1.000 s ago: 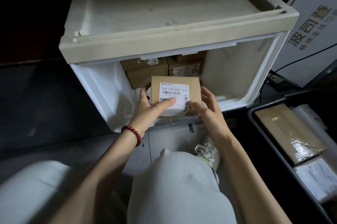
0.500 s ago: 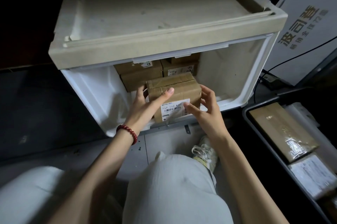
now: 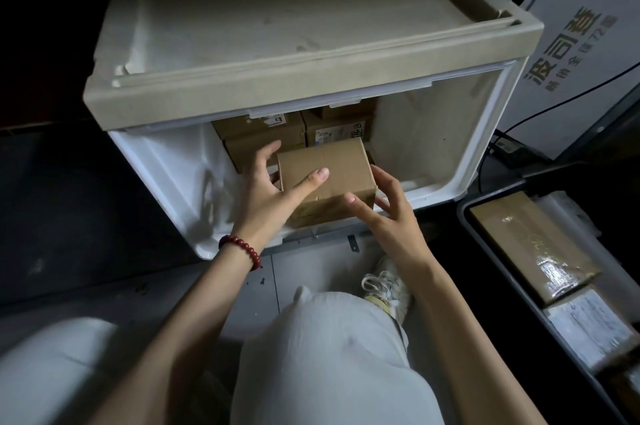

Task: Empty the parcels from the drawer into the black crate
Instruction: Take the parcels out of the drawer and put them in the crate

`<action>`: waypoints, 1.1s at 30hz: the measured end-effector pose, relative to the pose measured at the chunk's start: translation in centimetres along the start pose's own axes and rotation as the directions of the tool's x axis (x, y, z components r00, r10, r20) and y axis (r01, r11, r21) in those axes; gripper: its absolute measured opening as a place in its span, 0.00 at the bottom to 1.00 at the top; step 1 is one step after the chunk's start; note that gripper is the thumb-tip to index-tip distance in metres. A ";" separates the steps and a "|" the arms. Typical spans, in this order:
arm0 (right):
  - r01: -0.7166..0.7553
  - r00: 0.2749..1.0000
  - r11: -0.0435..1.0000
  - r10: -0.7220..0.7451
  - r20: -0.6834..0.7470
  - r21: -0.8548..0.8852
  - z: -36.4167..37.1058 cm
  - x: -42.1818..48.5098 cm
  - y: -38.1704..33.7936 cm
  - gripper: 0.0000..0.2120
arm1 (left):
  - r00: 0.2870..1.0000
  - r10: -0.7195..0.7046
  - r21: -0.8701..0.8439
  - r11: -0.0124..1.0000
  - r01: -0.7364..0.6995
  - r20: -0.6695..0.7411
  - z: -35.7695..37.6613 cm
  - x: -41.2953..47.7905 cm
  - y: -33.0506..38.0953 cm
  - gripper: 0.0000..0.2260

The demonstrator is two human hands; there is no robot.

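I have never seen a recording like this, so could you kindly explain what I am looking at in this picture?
There is no machine here: a person works with bare hands, and one camera worn on the head looks forward and down at them. The left hand, with red beads at the wrist, and the right hand together grip a plain cardboard box at the mouth of the white drawer. More cardboard parcels are stacked behind it inside. At the right stands the black crate, already holding a taped brown parcel and others. The pale shapes below are the person's knee and shoe.
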State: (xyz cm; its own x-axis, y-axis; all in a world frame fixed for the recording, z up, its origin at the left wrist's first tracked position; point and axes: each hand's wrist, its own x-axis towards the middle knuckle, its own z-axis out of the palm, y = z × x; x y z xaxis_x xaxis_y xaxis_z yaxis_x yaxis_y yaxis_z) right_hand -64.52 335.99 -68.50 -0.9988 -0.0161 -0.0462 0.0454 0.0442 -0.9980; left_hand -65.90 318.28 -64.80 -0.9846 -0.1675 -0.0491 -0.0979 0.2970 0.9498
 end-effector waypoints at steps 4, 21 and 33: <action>-0.027 1.000 0.999 0.027 0.007 0.019 0.1 0.0 0.2 0.32 | 1.000 -0.030 -0.016 0.999 0.031 0.002 -0.1 0.5 -0.2 0.45; -0.110 0.993 0.983 0.116 -0.027 0.147 1.0 0.6 -0.3 0.27 | 1.000 0.023 -0.010 1.000 -0.023 -0.014 -0.2 0.5 0.0 0.42; -0.134 0.982 0.934 0.171 -0.084 0.332 1.0 0.5 -0.1 0.09 | 0.995 0.013 -0.042 0.999 -0.017 -0.097 0.3 0.7 -0.4 0.28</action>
State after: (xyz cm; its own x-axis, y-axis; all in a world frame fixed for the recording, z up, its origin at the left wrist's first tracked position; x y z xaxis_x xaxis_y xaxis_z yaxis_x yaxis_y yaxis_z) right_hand -64.97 335.02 -68.45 -0.9742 0.0759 -0.2124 0.1825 -0.2880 -0.9401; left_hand -66.64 318.31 -65.29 -0.9672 -0.2540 -0.0069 -0.0752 0.2601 0.9626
